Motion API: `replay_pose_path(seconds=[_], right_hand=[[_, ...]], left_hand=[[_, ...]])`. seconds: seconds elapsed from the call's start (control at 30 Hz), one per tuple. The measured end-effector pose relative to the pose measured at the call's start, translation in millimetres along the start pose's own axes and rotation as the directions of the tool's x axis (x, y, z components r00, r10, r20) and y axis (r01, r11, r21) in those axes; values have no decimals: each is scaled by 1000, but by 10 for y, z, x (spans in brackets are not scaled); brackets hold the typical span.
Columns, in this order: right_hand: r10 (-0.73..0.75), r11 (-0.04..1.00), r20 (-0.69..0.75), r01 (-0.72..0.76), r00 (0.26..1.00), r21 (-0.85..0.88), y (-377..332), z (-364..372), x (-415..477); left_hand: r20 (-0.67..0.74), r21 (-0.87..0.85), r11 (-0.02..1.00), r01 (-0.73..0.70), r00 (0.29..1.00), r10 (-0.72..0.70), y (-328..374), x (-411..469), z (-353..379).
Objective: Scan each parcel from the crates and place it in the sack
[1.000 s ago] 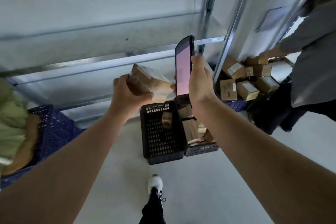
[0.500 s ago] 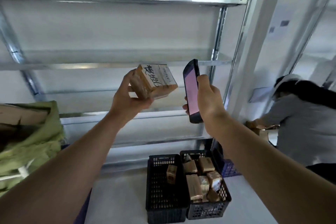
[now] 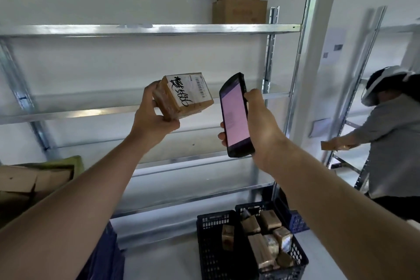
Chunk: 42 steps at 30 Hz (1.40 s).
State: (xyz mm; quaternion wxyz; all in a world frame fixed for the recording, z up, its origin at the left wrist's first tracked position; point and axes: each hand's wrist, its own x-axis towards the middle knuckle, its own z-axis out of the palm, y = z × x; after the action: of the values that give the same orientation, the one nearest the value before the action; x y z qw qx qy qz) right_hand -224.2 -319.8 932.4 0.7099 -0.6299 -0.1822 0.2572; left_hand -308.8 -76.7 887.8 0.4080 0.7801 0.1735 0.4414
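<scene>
My left hand (image 3: 151, 118) grips a small brown cardboard parcel (image 3: 184, 96) held up at chest height, its white label with a barcode and black handwriting turned toward me. To its right, my right hand (image 3: 261, 127) holds a black handheld scanner (image 3: 235, 116) upright, its pinkish screen lit and facing me, a short gap from the parcel. Two black plastic crates (image 3: 216, 245) stand on the floor below; the right one holds several taped brown parcels (image 3: 261, 243). A green sack (image 3: 68, 163) shows at the left edge with cardboard in it.
Metal shelving (image 3: 147, 29) fills the wall ahead, with two cardboard boxes (image 3: 239, 0) stacked on the top shelf. Another person (image 3: 395, 143) in a grey shirt stands at the right, reaching into a second rack. A blue crate (image 3: 297, 223) sits behind the black ones.
My view has tilted up from the floor to the shelves. Both hands have risen with the parcel and scanner, and the parcel has turned so its label faces me.
</scene>
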Motion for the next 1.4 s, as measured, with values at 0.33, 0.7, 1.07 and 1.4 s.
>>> replay_pose_path(seconds=[0.33, 0.7, 1.07, 1.4], right_hand=[[168, 986, 207, -160, 964, -53, -134, -316, -297], [220, 976, 346, -204, 912, -81, -204, -735, -542], [231, 973, 424, -214, 876, -88, -184, -934, -599], [243, 970, 452, -231, 858, -83, -157, -1008, -594]], left_hand=[[42, 66, 997, -44, 998, 41, 79, 48, -135], [115, 252, 954, -162, 984, 136, 328, 9, 5], [122, 328, 931, -161, 984, 127, 330, -6, 69], [94, 396, 911, -117, 992, 86, 315, 43, 73]])
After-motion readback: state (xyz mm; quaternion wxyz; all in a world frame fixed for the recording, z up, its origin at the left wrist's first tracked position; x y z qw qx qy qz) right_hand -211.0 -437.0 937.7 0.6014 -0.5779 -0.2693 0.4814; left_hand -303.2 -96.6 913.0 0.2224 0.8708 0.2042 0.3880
